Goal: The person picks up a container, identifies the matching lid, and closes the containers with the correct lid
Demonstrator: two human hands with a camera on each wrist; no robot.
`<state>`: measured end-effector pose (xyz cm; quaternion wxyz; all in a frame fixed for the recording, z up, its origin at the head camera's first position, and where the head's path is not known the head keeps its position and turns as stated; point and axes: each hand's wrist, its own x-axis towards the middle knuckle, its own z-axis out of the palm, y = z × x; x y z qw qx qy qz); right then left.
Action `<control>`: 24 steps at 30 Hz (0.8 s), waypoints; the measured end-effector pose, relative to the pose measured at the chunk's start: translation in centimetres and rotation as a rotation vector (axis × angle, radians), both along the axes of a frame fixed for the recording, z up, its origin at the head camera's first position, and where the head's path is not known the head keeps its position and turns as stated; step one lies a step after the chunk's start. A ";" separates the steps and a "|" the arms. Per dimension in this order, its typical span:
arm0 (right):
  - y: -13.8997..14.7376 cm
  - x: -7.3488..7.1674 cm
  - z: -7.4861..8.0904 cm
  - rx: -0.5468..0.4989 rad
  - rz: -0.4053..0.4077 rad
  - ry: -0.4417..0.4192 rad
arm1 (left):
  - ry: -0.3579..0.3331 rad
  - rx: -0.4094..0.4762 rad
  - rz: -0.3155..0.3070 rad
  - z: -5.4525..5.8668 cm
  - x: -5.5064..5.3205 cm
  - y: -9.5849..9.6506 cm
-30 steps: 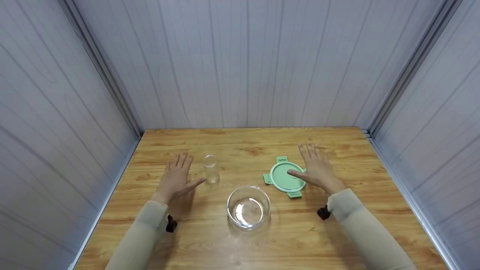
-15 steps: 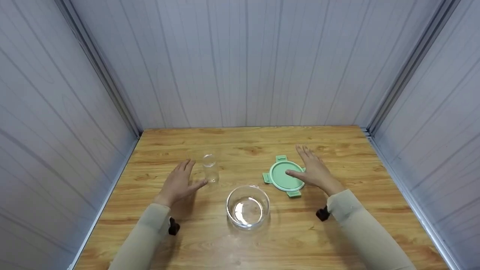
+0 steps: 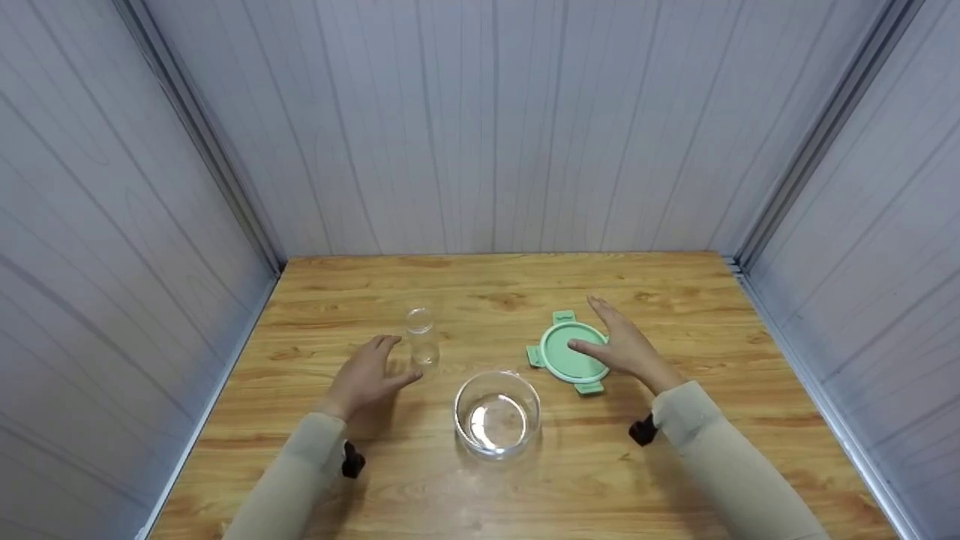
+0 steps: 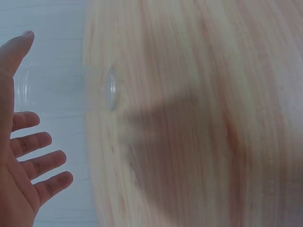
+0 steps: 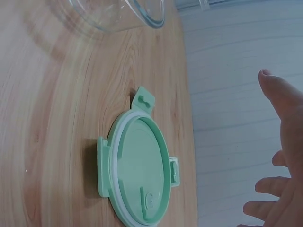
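Note:
My left hand (image 3: 365, 379) is just left of a clear upright glass jar (image 3: 423, 341), thumb and fingers spread apart on its near side. The left wrist view shows the jar (image 4: 61, 89) beyond the fingers, with a gap between them. Over the right edge of a round green lid (image 3: 574, 352) hovers my right hand (image 3: 626, 349), thumb pointing inward and nothing held. The lid lies flat, its side flaps folded outward and a pale ring round its rim. Between the two hands stands a round clear glass bowl (image 3: 496, 416), with no lid on it.
A wooden table (image 3: 480, 495) carries everything. Pale panelled walls (image 3: 480, 135) rise behind it and on both sides. Small black wrist devices (image 3: 352, 459) show under the sleeves.
My left hand has come right and nearer to the jar, its fingers bending more. My right hand has shifted slightly left over the lid, fingers drawn closer together. Jar, bowl and lid stay put.

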<state>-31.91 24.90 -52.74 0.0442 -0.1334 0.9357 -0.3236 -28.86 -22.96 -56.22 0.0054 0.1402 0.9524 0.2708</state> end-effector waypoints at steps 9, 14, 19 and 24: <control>-0.4 0.2 -0.2 -0.155 -0.010 -0.014 | -0.049 0.029 -0.032 -0.3 0.4 0.7; -0.5 0.4 -0.4 -0.193 -0.005 -0.039 | -0.084 0.065 -0.040 -0.2 0.6 1.0; -0.7 0.5 -0.8 -0.203 0.017 -0.045 | -0.128 0.112 -0.050 -0.1 0.8 1.3; -1.0 0.5 -1.1 -0.218 0.034 -0.080 | -0.162 0.128 -0.064 -0.3 0.9 1.6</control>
